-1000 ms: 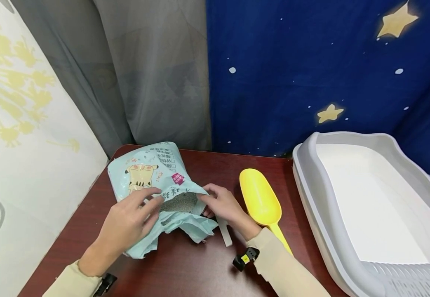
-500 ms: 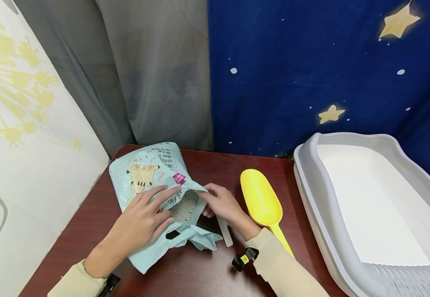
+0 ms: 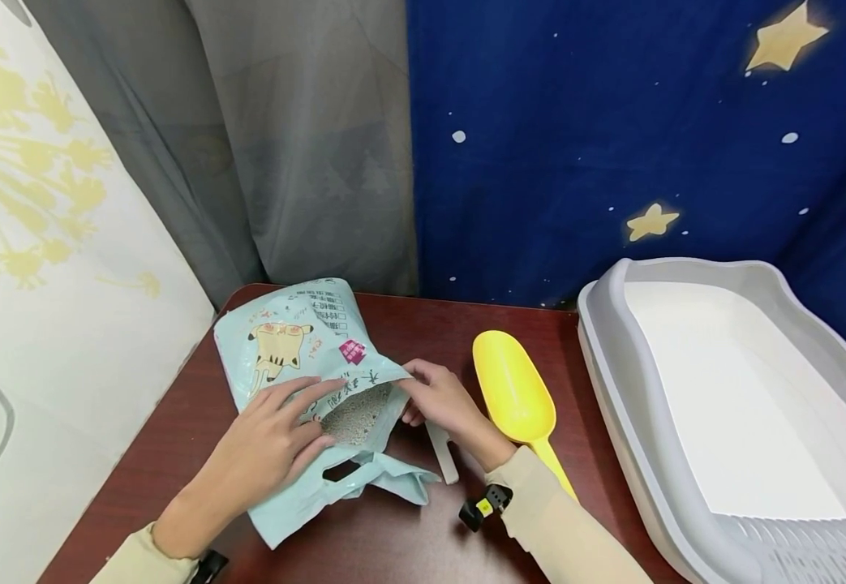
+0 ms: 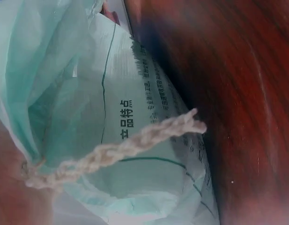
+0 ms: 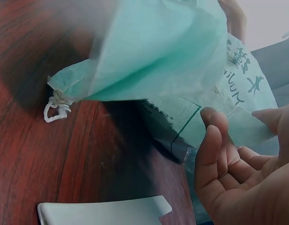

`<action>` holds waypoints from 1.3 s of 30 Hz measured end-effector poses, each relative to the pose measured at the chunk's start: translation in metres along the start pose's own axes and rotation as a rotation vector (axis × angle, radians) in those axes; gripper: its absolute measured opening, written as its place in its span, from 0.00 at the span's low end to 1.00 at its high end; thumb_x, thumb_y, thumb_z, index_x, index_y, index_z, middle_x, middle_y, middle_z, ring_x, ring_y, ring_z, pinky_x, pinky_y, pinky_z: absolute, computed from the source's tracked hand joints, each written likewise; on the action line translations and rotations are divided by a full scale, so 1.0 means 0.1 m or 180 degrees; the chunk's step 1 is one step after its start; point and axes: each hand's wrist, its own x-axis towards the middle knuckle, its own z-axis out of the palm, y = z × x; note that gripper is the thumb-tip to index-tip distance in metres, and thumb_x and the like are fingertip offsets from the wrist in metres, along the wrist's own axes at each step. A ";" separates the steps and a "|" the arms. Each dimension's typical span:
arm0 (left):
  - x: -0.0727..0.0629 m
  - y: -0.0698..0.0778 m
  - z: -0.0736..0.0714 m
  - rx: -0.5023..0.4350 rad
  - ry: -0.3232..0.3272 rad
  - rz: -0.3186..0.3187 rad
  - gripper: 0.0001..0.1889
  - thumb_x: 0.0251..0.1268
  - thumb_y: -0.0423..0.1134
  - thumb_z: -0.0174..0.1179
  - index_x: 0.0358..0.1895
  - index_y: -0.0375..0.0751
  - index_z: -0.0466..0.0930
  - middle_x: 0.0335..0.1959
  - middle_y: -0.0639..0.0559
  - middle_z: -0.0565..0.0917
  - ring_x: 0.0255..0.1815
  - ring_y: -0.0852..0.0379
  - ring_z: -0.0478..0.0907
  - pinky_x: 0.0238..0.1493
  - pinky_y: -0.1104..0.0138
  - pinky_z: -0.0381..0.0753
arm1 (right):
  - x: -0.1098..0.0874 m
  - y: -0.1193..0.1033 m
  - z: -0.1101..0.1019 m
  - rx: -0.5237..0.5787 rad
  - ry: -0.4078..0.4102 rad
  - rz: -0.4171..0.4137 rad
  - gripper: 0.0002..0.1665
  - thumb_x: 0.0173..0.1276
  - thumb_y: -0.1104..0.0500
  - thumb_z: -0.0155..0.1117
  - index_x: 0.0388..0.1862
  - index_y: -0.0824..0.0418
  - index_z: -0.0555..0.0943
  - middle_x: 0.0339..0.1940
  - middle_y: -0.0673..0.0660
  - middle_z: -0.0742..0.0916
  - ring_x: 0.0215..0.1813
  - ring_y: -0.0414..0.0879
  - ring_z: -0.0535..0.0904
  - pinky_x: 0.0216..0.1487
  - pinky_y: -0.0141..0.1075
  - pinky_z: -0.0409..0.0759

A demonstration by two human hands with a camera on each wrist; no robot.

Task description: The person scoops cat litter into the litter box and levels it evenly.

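Note:
A light blue bag of cat litter point(image 3: 284, 320), printed with a cartoon cat, lies on the table with its torn mouth facing me. Grey granules point(image 3: 357, 415) show inside. My left hand point(image 3: 265, 438) rests on the bag at the left of the mouth, its fingers extended over the edge. At the right corner of the mouth, my right hand point(image 3: 440, 397) pinches the bag's rim; some of its fingers are curled, as the right wrist view shows. A twisted cord point(image 4: 121, 150) hangs at the bag in the left wrist view.
A yellow scoop point(image 3: 513, 389) lies right of my right hand. A pale flat piece point(image 3: 442, 454) lies partly under that wrist. A grey-rimmed litter box point(image 3: 616, 357) stands at the right on the dark red table point(image 3: 423, 324). Curtains point(image 3: 510, 162) hang behind.
The bag's mouth has been spread wider, and its front flap with the handle hole has unfolded towards me. My left hand has come down onto the bag; the right hand has barely moved.

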 end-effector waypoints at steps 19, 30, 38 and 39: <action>-0.09 0.08 0.04 0.0078 0.0086 -0.0321 0.33 0.89 0.64 0.44 0.28 0.48 0.84 0.56 0.47 0.82 0.53 0.44 0.79 0.52 0.47 0.82 | -0.03 0.00 -0.06 -0.0712 0.0134 -0.0333 0.12 0.78 0.56 0.70 0.54 0.60 0.87 0.29 0.51 0.90 0.31 0.57 0.90 0.32 0.36 0.86; -0.13 0.08 0.05 0.0039 0.0124 -0.0268 0.30 0.90 0.61 0.43 0.35 0.46 0.84 0.55 0.46 0.82 0.51 0.44 0.80 0.52 0.47 0.80 | -0.17 -0.04 -0.14 -0.0993 0.0027 -0.0518 0.16 0.75 0.56 0.72 0.57 0.61 0.85 0.31 0.55 0.91 0.33 0.55 0.90 0.32 0.36 0.78; -0.19 0.10 0.03 -0.0082 0.0155 -0.0297 0.26 0.91 0.57 0.46 0.47 0.44 0.90 0.60 0.44 0.84 0.58 0.42 0.82 0.63 0.49 0.78 | -0.21 -0.04 -0.15 -0.0825 -0.0009 -0.0520 0.13 0.77 0.59 0.69 0.55 0.63 0.85 0.33 0.62 0.91 0.35 0.62 0.90 0.32 0.36 0.84; -0.19 0.10 0.02 -0.0085 0.0164 -0.0299 0.26 0.91 0.57 0.46 0.48 0.44 0.90 0.61 0.43 0.84 0.59 0.41 0.83 0.64 0.50 0.78 | -0.22 -0.04 -0.15 -0.0821 -0.0007 -0.0519 0.12 0.77 0.59 0.68 0.55 0.63 0.85 0.33 0.62 0.91 0.35 0.62 0.90 0.32 0.36 0.84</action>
